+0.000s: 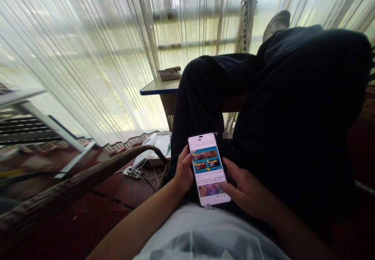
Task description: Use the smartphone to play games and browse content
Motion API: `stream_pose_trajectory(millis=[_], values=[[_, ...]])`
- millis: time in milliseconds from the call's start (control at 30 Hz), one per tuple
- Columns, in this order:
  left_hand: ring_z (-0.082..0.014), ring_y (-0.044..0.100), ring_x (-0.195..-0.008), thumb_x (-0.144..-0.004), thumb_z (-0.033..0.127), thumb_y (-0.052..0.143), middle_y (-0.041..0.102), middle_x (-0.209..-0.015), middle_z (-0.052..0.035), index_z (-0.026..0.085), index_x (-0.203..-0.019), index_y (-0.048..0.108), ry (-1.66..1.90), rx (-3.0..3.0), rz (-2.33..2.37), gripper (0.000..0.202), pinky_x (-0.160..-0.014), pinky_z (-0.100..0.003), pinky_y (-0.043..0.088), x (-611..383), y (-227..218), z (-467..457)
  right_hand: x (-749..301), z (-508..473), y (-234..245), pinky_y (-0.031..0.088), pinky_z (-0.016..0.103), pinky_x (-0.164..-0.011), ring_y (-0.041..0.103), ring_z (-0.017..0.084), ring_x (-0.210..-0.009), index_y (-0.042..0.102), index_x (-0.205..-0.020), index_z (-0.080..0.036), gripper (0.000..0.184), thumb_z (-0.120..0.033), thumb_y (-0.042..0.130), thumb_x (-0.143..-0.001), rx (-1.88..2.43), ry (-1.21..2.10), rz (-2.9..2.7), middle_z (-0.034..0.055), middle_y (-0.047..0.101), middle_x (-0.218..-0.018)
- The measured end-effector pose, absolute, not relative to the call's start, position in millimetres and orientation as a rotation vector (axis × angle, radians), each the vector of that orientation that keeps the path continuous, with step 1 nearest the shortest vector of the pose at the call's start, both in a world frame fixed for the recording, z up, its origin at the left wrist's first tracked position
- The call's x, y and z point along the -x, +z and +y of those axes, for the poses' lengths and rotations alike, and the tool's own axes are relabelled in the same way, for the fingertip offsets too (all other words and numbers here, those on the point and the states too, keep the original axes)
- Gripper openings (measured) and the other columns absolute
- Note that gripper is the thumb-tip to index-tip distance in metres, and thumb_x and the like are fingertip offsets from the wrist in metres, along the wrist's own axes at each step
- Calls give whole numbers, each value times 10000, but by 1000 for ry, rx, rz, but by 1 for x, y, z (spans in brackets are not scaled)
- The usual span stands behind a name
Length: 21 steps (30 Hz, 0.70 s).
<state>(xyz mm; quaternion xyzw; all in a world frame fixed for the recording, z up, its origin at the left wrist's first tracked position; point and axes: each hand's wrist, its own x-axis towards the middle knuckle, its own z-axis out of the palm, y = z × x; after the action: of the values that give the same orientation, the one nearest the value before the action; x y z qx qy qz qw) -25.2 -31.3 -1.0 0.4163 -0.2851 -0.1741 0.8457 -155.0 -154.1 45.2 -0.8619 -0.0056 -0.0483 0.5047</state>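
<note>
A smartphone (pixel 208 169) with a lit screen showing coloured pictures and text rests over my lap, held upright in both hands. My left hand (pixel 183 171) wraps its left edge, thumb lying on the screen. My right hand (pixel 245 187) cups the right edge and lower corner, fingers curled behind it. My legs in dark trousers (pixel 293 107) are raised, feet up on a small table. I wear a pale shirt (pixel 205 232).
A curved wicker armrest (pixel 88 176) runs along my left. A blue-edged table (pixel 159 87) carries a brown box (pixel 169 73). On the dark wooden floor lie a power strip with cables (pixel 132 172) and white books (pixel 155 148). Sheer curtains (pixel 102 49) cover the windows.
</note>
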Motion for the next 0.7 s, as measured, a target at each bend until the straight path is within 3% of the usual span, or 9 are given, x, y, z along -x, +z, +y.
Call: stream_pose_trajectory(millis=[167,367,533,700], values=[[-241,589,-863,-754,441,557,619,-969,-77,149,-1029,558,-360,-881,-606,401,-763,-355,478,26,1,-31,155,-154,46,487,264,-807,582,149,-907,347,-1325,-208,465,-279,440,-875,2058,-115,-9,41,557,-1162],[-230,592,-831,-762,434,550,622,-920,-71,147,-1000,555,-368,-874,-623,373,-739,-338,480,28,4,-31,155,-154,43,502,232,-761,587,119,-818,277,-1358,-246,639,-129,511,-774,2106,-105,-2,18,553,-1167],[-232,589,-844,-787,413,528,615,-952,-81,152,-1037,538,-375,-847,-653,361,-748,-353,478,25,1,-32,155,-155,45,503,249,-777,585,143,-898,321,-1337,-213,488,-254,444,-867,2030,-87,-11,41,557,-1156],[-262,578,-917,-780,402,533,600,-1021,-100,152,-1081,508,-388,-832,-635,392,-812,-397,465,23,-2,-33,155,-155,44,505,240,-739,585,130,-813,275,-1364,-226,616,-187,515,-798,2120,-103,21,32,562,-1145]])
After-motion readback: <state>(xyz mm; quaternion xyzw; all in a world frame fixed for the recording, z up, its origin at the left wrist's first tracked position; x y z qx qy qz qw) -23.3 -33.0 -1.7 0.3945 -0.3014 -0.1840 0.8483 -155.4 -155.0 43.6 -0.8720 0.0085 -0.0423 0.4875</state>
